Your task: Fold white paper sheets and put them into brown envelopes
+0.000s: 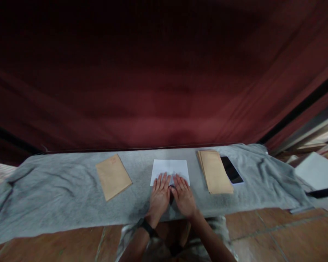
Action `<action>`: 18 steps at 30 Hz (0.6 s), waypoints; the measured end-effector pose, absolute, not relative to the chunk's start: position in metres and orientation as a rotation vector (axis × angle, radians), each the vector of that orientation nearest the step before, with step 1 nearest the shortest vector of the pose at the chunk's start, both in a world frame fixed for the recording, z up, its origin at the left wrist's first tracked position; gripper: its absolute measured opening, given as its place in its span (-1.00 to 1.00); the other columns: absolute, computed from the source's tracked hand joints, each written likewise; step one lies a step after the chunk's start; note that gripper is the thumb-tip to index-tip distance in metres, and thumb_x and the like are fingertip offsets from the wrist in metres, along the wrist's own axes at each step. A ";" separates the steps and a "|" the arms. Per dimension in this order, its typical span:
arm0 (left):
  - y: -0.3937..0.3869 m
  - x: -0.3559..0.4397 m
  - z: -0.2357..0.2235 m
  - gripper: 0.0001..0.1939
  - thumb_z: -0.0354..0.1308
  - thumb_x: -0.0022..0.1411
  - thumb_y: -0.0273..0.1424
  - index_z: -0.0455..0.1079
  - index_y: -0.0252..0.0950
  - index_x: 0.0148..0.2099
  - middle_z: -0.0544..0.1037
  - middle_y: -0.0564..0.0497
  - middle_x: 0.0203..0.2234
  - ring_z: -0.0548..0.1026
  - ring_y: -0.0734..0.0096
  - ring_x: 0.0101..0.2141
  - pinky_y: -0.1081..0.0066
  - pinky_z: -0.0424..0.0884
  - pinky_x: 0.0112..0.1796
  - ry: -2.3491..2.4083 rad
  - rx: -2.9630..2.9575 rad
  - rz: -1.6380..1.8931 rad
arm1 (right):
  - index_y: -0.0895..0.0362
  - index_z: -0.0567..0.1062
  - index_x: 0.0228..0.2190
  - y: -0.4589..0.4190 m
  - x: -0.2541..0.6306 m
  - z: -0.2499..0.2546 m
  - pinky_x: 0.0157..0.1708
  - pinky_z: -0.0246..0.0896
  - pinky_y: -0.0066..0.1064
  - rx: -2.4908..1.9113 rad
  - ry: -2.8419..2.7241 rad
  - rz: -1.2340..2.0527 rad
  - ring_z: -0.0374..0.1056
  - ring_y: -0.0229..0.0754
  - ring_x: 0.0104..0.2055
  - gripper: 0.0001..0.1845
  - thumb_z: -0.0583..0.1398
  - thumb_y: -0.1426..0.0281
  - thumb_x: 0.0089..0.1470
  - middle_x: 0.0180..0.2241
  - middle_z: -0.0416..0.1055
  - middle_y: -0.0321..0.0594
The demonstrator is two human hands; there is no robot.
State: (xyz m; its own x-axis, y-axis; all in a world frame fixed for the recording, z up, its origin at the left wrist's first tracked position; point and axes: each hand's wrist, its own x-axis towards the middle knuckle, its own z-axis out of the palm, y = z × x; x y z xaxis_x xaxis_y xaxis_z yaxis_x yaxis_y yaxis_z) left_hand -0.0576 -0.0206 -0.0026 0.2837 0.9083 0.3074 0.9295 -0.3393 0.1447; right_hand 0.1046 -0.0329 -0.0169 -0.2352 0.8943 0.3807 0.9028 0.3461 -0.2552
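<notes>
A white sheet of paper lies on the grey cloth in front of me, its near part covered by my fingers. My left hand rests flat on the left side of its near edge, fingers stretched out. On the right side, my right hand lies flat in the same way, the two thumbs close together. Whether the paper is folded I cannot tell. To the left is a brown envelope, turned at an angle. On the right a stack of brown envelopes lies apart from my hands.
A phone with a dark screen lies partly beneath the right-hand envelopes. Grey cloth covers the long narrow surface. Behind it stands a dark red curtain-like panel. A white object is at the far right, above the tiled floor.
</notes>
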 end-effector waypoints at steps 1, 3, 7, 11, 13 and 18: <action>-0.024 -0.055 -0.004 -0.45 -0.12 0.41 -0.42 0.15 -0.23 0.40 0.23 -0.08 0.35 0.11 0.15 0.37 0.02 0.14 0.29 -1.761 -2.486 -0.494 | 0.10 0.19 0.33 -0.037 0.100 -0.017 0.32 0.03 -0.12 -1.533 -2.189 -0.014 0.12 -0.10 0.37 -0.46 -0.07 0.24 0.41 0.32 0.21 -0.12; -0.027 -0.057 -0.007 -0.46 -0.13 0.41 -0.40 0.18 -0.27 0.39 0.24 -0.13 0.34 0.14 0.10 0.35 -0.02 0.16 0.28 -1.838 -2.421 -0.490 | 0.12 0.21 0.32 -0.044 0.099 -0.018 0.32 0.02 -0.13 -1.535 -2.208 -0.034 0.14 -0.09 0.36 -0.45 -0.05 0.22 0.41 0.32 0.22 -0.11; -0.023 -0.081 -0.006 -0.46 -0.14 0.42 -0.36 0.21 -0.49 0.34 0.30 -0.34 0.29 0.25 0.00 0.30 0.00 0.23 0.23 -2.093 -2.201 -0.597 | 0.20 0.17 0.34 -0.051 0.117 -0.025 0.32 -0.01 -0.10 -1.635 -2.176 -0.134 0.13 -0.02 0.36 -0.39 -0.04 0.18 0.40 0.33 0.18 -0.02; -0.011 -0.094 0.007 -0.52 -0.07 0.36 -0.42 0.30 -0.46 0.27 0.43 -0.29 0.19 0.38 0.08 0.20 0.13 0.25 0.21 -2.322 -2.185 -0.762 | 0.21 0.12 0.36 -0.052 0.128 -0.032 0.33 -0.05 -0.09 -1.689 -2.139 -0.170 0.11 0.01 0.37 -0.36 -0.06 0.15 0.40 0.34 0.15 -0.01; -0.002 -0.092 0.016 -0.55 0.02 0.30 -0.43 0.36 -0.38 0.21 0.51 -0.24 0.11 0.41 0.09 0.16 0.14 0.25 0.21 -2.508 -2.129 -0.949 | 0.20 0.09 0.37 -0.052 0.127 -0.034 0.34 -0.08 -0.08 -1.693 -2.137 -0.165 0.10 0.02 0.37 -0.35 -0.07 0.15 0.40 0.35 0.13 -0.02; 0.024 -0.082 0.027 -0.71 0.20 0.11 -0.44 0.48 -0.33 -0.08 0.62 -0.09 -0.34 0.58 0.14 -0.20 0.25 0.45 -0.13 -2.810 -1.993 -1.357 | 0.19 0.12 0.36 -0.052 0.127 -0.036 0.34 -0.08 -0.07 -1.682 -2.140 -0.125 0.10 0.02 0.38 -0.37 -0.06 0.16 0.40 0.34 0.15 -0.02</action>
State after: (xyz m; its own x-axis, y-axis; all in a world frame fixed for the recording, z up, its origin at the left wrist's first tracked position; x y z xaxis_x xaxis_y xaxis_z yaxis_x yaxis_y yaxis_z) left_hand -0.0821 0.0238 0.0266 -0.3119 0.9493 -0.0392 0.5595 0.2168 0.7999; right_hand 0.1266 -0.0517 -0.0360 -0.1849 0.9098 0.3717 0.9467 0.2664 -0.1809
